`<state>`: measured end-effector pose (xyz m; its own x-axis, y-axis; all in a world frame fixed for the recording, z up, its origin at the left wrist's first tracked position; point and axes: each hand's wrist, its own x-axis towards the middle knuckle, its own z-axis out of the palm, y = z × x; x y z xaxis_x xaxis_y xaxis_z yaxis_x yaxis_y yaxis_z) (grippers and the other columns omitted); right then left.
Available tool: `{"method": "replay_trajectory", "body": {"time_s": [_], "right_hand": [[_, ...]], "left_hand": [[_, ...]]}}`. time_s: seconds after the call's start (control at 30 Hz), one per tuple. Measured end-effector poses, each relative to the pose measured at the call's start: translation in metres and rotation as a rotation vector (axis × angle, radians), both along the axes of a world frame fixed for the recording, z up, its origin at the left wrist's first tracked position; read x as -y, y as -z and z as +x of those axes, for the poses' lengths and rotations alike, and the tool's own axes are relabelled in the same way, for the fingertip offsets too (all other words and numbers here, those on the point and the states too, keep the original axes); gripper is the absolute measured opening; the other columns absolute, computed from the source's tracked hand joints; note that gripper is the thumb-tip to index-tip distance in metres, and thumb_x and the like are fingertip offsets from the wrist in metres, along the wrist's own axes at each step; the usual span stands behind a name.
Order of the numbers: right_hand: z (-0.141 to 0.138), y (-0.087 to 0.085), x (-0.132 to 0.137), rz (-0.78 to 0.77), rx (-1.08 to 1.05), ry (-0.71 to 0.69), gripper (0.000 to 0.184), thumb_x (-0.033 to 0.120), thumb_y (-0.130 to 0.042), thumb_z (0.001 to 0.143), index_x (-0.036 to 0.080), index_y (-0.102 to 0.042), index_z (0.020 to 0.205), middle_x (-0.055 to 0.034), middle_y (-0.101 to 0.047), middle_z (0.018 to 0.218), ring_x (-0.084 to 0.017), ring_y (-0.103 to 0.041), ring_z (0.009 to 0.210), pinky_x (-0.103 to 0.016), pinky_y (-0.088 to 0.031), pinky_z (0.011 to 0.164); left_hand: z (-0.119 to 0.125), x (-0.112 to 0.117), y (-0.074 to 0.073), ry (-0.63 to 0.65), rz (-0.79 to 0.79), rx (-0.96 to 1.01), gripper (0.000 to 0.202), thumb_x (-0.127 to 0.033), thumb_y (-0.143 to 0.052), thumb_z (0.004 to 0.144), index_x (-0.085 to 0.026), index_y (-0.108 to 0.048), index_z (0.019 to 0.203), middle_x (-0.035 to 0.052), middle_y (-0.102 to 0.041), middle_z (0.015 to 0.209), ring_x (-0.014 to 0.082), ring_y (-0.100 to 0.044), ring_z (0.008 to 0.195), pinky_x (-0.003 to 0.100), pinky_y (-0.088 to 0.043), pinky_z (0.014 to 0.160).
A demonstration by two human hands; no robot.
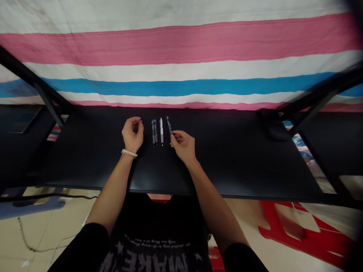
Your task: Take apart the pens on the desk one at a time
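A dark pen (169, 124) is pinched between the thumb and fingers of my right hand (183, 145), its upper end pointing away from me and slightly left. Just left of it a white pen (161, 131) lies lengthwise on the black table (232, 158). Beside that, two dark, partly clear pens, a left one (153, 133) and a right one (155, 132), lie close together and nearly parallel. My left hand (132, 134), with a coiled white band at the wrist, rests left of the pens. Its fingers are loosely curled, apart from the thumb, and hold nothing.
A striped pink, white and blue cloth (181, 87) hangs behind the table's far edge. Black metal bars (48, 102) slant up at both sides. A dark object (273, 126) sits at the far right corner. Below are a red plastic stool (300, 234) and cables on the floor.
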<state>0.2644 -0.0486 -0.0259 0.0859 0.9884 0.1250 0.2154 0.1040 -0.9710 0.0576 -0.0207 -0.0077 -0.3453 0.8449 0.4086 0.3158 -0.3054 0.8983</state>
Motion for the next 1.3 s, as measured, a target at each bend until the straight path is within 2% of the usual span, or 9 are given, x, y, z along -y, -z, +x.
{"method": "replay_trajectory", "body": {"time_s": [0.17,0.27,0.5,0.6,0.73,0.87,1.0,1.13,1.3], "right_hand": [[-0.005,-0.009,0.003,-0.065,-0.32,-0.283,0.033,0.046,-0.076,0.079,0.017,-0.076,0.096,-0.0006,-0.067,0.065,-0.012,-0.062,0.052,-0.027,-0.054,0.053],[-0.005,-0.011,0.003,-0.08,-0.361,-0.329,0.034,0.049,-0.077,0.079,0.019,-0.077,0.095,0.0001,-0.068,0.067,-0.008,-0.058,0.051,-0.023,-0.051,0.05],[-0.005,-0.012,0.004,-0.184,-0.326,-0.269,0.046,0.058,-0.069,0.084,0.017,-0.068,0.063,0.0007,-0.058,0.05,-0.008,-0.05,0.039,-0.02,-0.036,0.033],[-0.008,-0.013,0.007,-0.045,-0.275,-0.125,0.03,0.049,-0.072,0.084,0.019,-0.075,0.076,0.0009,-0.062,0.058,-0.009,-0.054,0.044,-0.023,-0.048,0.042],[-0.01,-0.014,0.006,0.155,-0.24,-0.03,0.023,0.043,-0.08,0.077,0.025,-0.078,0.091,-0.0044,-0.073,0.099,-0.014,-0.069,0.076,-0.03,-0.061,0.07],[-0.008,-0.012,0.003,0.049,-0.283,-0.068,0.034,0.053,-0.073,0.083,0.023,-0.077,0.098,-0.0042,-0.072,0.087,-0.013,-0.067,0.066,-0.029,-0.06,0.06],[-0.007,-0.01,0.002,0.078,-0.289,-0.052,0.032,0.052,-0.081,0.074,0.024,-0.077,0.089,-0.0056,-0.072,0.097,-0.017,-0.07,0.084,-0.033,-0.062,0.075],[-0.007,-0.01,0.001,-0.032,-0.338,-0.076,0.034,0.054,-0.078,0.076,0.023,-0.077,0.09,-0.0044,-0.072,0.081,-0.017,-0.068,0.07,-0.035,-0.061,0.066],[-0.007,-0.01,0.001,-0.09,-0.421,-0.128,0.038,0.053,-0.082,0.072,0.023,-0.077,0.095,-0.005,-0.075,0.091,-0.017,-0.071,0.079,-0.034,-0.062,0.072]], "left_hand": [[0.025,0.006,-0.005,0.322,-0.221,0.603,0.032,-0.039,-0.075,0.084,-0.019,-0.064,0.107,0.0088,-0.074,0.099,0.0184,-0.074,0.086,0.032,-0.06,0.077],[0.027,0.01,-0.01,0.417,-0.27,0.725,0.031,-0.039,-0.079,0.081,-0.02,-0.067,0.101,0.0054,-0.074,0.09,0.0162,-0.074,0.081,0.029,-0.06,0.074],[0.032,0.014,-0.015,0.387,-0.286,0.777,0.027,-0.035,-0.083,0.077,-0.017,-0.063,0.084,0.0061,-0.076,0.092,0.0184,-0.076,0.088,0.029,-0.062,0.077],[0.038,0.013,-0.012,0.324,-0.268,0.8,0.025,-0.03,-0.084,0.076,-0.016,-0.063,0.081,0.0054,-0.076,0.085,0.0182,-0.076,0.083,0.03,-0.062,0.078],[0.039,0.012,-0.01,0.303,-0.256,0.864,0.021,-0.026,-0.082,0.077,-0.017,-0.064,0.081,0.0047,-0.077,0.085,0.0171,-0.076,0.083,0.03,-0.062,0.08],[0.037,0.011,-0.009,0.321,-0.253,0.872,0.019,-0.027,-0.081,0.079,-0.018,-0.066,0.084,0.0048,-0.077,0.09,0.0171,-0.076,0.087,0.03,-0.062,0.082],[0.035,0.011,-0.007,0.33,-0.235,0.865,0.019,-0.028,-0.081,0.08,-0.018,-0.065,0.085,0.0052,-0.076,0.092,0.0179,-0.076,0.088,0.033,-0.062,0.085],[0.034,0.01,-0.006,0.319,-0.253,0.824,0.018,-0.029,-0.079,0.082,-0.019,-0.067,0.09,0.0066,-0.076,0.096,0.0195,-0.075,0.093,0.037,-0.06,0.089],[0.035,0.011,-0.005,0.329,-0.268,0.838,0.019,-0.029,-0.08,0.081,-0.018,-0.069,0.093,0.0076,-0.076,0.099,0.0209,-0.075,0.095,0.039,-0.059,0.092]]}}
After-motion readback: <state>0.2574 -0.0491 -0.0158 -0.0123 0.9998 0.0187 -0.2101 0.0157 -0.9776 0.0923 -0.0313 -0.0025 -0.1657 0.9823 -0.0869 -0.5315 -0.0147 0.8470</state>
